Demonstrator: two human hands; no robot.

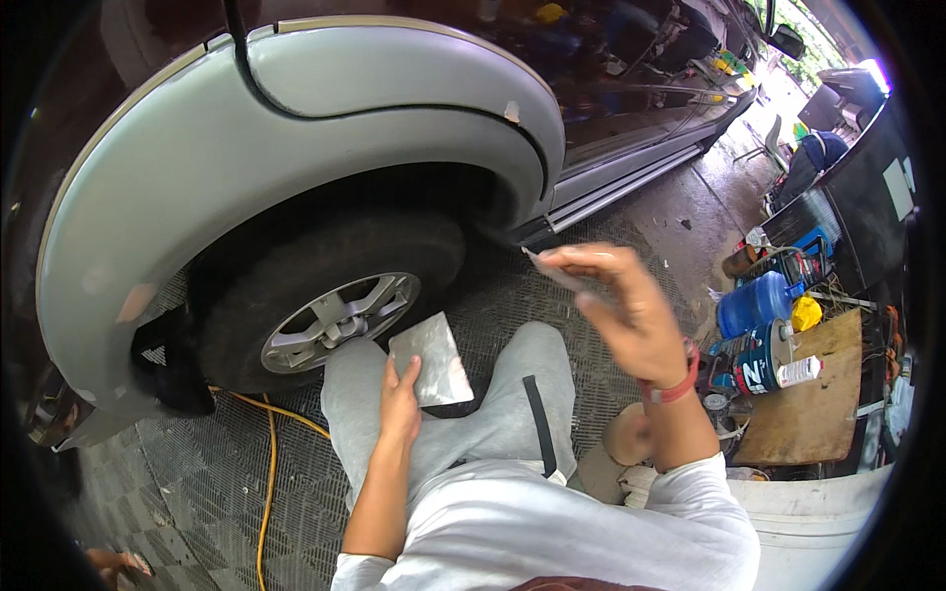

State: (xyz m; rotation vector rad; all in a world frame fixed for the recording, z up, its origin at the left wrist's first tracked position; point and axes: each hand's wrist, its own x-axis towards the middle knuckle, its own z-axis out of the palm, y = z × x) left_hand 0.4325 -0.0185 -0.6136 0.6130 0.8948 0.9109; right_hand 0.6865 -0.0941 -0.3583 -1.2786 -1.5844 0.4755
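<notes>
My left hand point(402, 394) holds a flat rectangular mixing board point(436, 360) over my lap, its surface smeared grey and white. Raised to the right is my right hand point(636, 320), blurred by motion, its fingers pinching a thin flat spreader point(554, 271) that points toward the car. In front of me a silver-grey wheel arch trim point(325, 148) curves over a black tyre point(301, 281) with a silver rim point(340, 320). One pinkish patch point(135, 302) marks the trim low on the left; a small pale patch point(511, 111) sits near its upper right.
An orange cord point(271, 473) runs along the dark textured mat at left. To the right, a blue water jug point(754, 307), a dark can point(759, 360) and a white bottle point(799, 370) crowd a wooden board point(803, 424). The side step point(631, 187) extends beyond the wheel.
</notes>
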